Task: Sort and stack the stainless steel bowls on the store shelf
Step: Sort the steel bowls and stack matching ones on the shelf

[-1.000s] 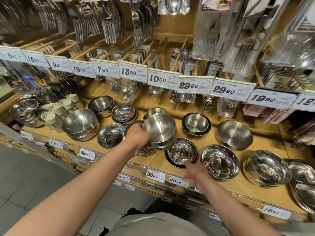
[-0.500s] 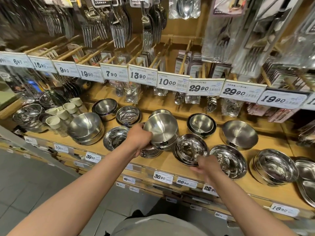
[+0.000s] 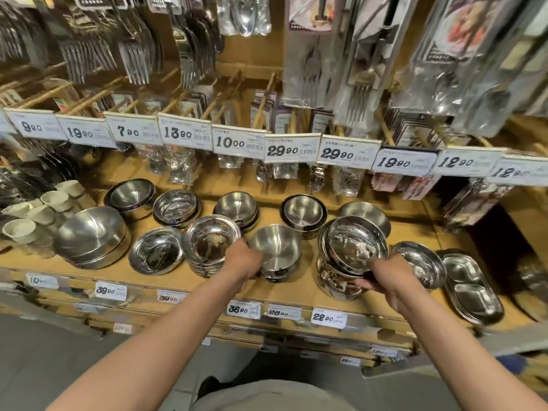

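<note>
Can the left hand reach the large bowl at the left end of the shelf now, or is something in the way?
Probably not at once. The left hand is already holding the matte bowl at the middle of the shelf. The large bowl itself stands open at the front, with nothing across the path, so the hand could likely reach it after setting its bowl down.

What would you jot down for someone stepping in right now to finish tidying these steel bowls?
Left hand: grip on the near rim of a deep matte bowl, top of a short stack at the shelf's front middle.
Right hand: holds a shiny shallow bowl, tilted towards the camera, over a stack of similar shiny bowls.
Done: most bowls already sit in nested stacks, such as the big pile at left and the shiny stack beside the left hand.
Left: seat the tilted bowl on a matching stack, straighten the matte stack, then check the single shiny bowl at right.
</note>
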The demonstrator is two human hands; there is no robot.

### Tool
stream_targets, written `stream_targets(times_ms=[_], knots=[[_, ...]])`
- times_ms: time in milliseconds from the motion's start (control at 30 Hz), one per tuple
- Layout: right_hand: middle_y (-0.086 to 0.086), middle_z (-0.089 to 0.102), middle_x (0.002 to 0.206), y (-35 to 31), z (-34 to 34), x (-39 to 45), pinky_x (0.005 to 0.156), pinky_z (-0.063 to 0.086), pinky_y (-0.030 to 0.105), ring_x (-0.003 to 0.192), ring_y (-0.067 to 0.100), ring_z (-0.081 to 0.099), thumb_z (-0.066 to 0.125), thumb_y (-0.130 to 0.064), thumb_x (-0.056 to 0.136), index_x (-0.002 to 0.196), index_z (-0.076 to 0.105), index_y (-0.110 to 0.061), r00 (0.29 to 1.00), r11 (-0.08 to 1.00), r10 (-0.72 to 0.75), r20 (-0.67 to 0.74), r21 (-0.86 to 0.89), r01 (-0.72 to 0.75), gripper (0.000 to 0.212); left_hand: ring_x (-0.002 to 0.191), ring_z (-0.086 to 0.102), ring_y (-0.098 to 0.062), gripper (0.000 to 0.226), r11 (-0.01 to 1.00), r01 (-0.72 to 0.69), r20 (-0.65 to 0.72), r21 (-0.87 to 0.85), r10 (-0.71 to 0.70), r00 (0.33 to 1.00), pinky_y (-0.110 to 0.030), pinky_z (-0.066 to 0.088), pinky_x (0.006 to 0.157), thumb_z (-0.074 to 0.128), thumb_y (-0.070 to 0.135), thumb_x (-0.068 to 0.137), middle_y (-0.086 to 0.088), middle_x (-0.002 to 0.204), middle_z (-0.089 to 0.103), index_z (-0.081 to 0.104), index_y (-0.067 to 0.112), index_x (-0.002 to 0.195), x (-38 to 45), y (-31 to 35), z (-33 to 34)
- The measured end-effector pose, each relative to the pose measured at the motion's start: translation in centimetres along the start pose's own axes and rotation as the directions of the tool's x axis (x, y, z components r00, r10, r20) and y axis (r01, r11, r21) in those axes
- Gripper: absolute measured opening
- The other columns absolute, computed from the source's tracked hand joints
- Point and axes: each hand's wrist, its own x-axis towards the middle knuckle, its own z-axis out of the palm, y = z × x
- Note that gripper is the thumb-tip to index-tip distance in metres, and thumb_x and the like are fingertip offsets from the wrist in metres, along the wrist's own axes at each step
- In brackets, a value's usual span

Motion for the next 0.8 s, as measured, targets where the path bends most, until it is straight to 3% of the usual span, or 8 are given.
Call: stream_targets(times_ms=[100, 233, 333, 400, 500, 633, 700, 800], knots=[[0.027, 0.072, 0.089, 0.8, -1.2, -0.3, 0.058, 0.063, 0.041, 0.065, 0.036, 0.076, 0.052, -0.005, 0.101, 0.108, 0.055, 0.004, 0.998, 0.993, 0.056, 0.031, 0.100, -0.058, 0.012, 0.105, 0.068, -0.040, 0.049, 0.994, 0.008, 0.001, 0.111, -0.008, 1.000, -0.051, 0.059, 0.091, 0.081, 0.021, 0.085, -0.020, 0.117, 0.067, 0.058, -0.001, 0.123, 0.9, -1.2, 2.4], [0.029, 0.069, 0.110, 1.5, -1.7, -1.2, 0.044, 0.059, 0.028, 0.068, 0.032, 0.077, 0.054, 0.000, 0.100, 0.119, 0.054, 0.009, 0.996, 0.982, 0.048, 0.076, 0.177, -0.061, 0.020, 0.109, 0.066, -0.038, 0.049, 0.976, 0.034, -0.035, 0.213, -0.027, 0.999, -0.045, 0.058, 0.093, 0.074, 0.021, 0.091, -0.021, 0.124, 0.063, 0.051, -0.001, 0.129, 1.7, -1.8, 3.9], [0.030, 0.067, 0.115, 1.4, -1.8, -2.1, 0.048, 0.061, 0.029, 0.078, 0.035, 0.076, 0.053, 0.000, 0.101, 0.105, 0.055, 0.005, 0.992, 0.981, 0.061, 0.112, 0.176, -0.080, 0.007, 0.109, 0.065, -0.034, 0.049, 0.949, 0.032, -0.054, 0.313, -0.015, 0.998, -0.036, 0.055, 0.089, 0.074, 0.027, 0.092, -0.019, 0.123, 0.064, 0.052, 0.000, 0.127, 2.0, -2.0, 4.3], [0.031, 0.066, 0.117, 1.2, -1.7, -2.3, 0.046, 0.060, 0.028, 0.081, 0.036, 0.075, 0.053, 0.000, 0.101, 0.101, 0.054, 0.003, 0.989, 0.981, 0.068, 0.131, 0.170, -0.090, 0.003, 0.105, 0.067, -0.035, 0.051, 0.956, 0.054, -0.045, 0.289, -0.043, 0.998, -0.042, 0.059, 0.089, 0.075, 0.028, 0.091, -0.019, 0.121, 0.064, 0.052, 0.000, 0.127, 2.2, -2.2, 4.5], [0.030, 0.064, 0.121, 0.8, -1.5, -2.4, 0.047, 0.061, 0.029, 0.072, 0.033, 0.076, 0.053, -0.003, 0.103, 0.113, 0.053, 0.002, 0.987, 0.982, 0.072, 0.146, 0.163, -0.096, 0.012, 0.106, 0.068, -0.038, 0.052, 0.955, 0.056, -0.048, 0.290, -0.044, 0.998, -0.048, 0.058, 0.090, 0.074, 0.032, 0.092, -0.021, 0.121, 0.064, 0.053, -0.001, 0.127, 2.6, -2.5, 4.6], [0.027, 0.067, 0.111, 0.2, -0.8, -2.1, 0.047, 0.061, 0.028, 0.066, 0.031, 0.077, 0.053, -0.003, 0.102, 0.095, 0.053, 0.000, 0.984, 0.984, 0.061, 0.168, 0.157, -0.088, 0.007, 0.108, 0.066, -0.037, 0.052, 0.955, 0.024, -0.018, 0.296, -0.020, 1.000, -0.045, 0.057, 0.092, 0.066, 0.038, 0.096, -0.021, 0.122, 0.065, 0.055, -0.003, 0.125, 2.5, -2.3, 4.3], [0.025, 0.071, 0.104, -0.1, -0.3, -1.9, 0.049, 0.062, 0.030, 0.068, 0.033, 0.077, 0.054, -0.002, 0.100, 0.097, 0.056, 0.006, 0.982, 0.986, 0.038, 0.186, 0.153, -0.067, 0.009, 0.108, 0.064, -0.034, 0.049, 0.924, -0.010, -0.036, 0.382, 0.026, 0.999, -0.037, 0.054, 0.087, 0.059, 0.037, 0.099, -0.021, 0.123, 0.065, 0.055, -0.003, 0.127, 1.8, -1.8, 4.0], [0.021, 0.073, 0.099, -0.6, 0.6, -1.7, 0.057, 0.064, 0.033, 0.070, 0.034, 0.077, 0.053, -0.003, 0.101, 0.102, 0.059, 0.005, 0.974, 0.988, 0.011, 0.226, 0.150, -0.046, 0.010, 0.099, 0.060, -0.024, 0.046, 0.887, -0.197, -0.059, 0.416, 0.243, 0.968, -0.032, 0.045, 0.079, 0.053, 0.039, 0.101, -0.014, 0.122, 0.066, 0.055, 0.003, 0.130, -0.2, -0.2, 3.6]])
